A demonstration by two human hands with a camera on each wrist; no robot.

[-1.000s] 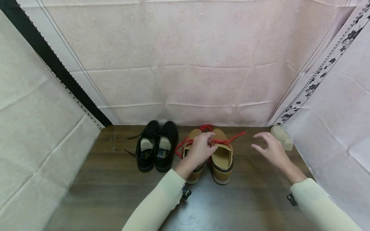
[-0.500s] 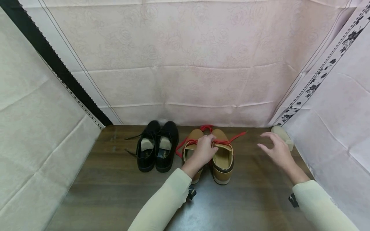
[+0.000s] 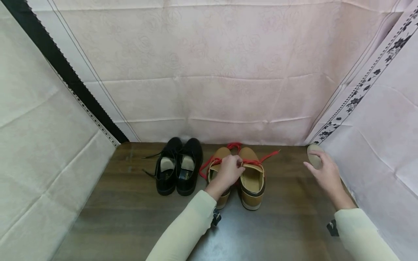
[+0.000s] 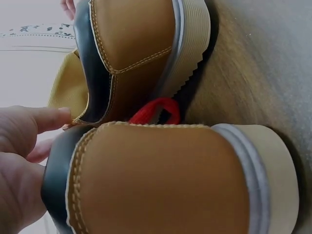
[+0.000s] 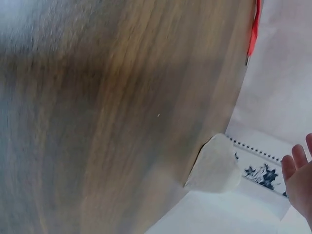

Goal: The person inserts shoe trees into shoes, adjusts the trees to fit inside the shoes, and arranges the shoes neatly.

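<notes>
A pair of tan shoes [image 3: 252,194] with red laces [image 3: 269,155] stands on the wooden surface. My left hand [image 3: 226,172] is over the pair, its thumb and index fingertips close together near the right shoe's laces and collar. In the left wrist view its fingers [image 4: 46,119] reach the edge of the shoe opening; whether they pinch anything is hidden. My right hand [image 3: 327,173] spreads thumb and fingers around the near side of a rounded beige block [image 3: 314,154] in the back right corner. In the right wrist view, this hand [image 5: 301,183] looks apart from the block [image 5: 214,165].
Black lace-up shoes [image 3: 188,181] stand left of the tan pair, their laces trailing leftward. Pale patterned cloth [image 3: 209,98] covers the back and both sides. The brown wooden surface [image 3: 287,203] runs between the tan shoes and my right hand.
My right hand has moved right, over the beige block, and now covers part of it. My left hand has shifted slightly right, its fingertips nearer each other. The shoes stay in place.
</notes>
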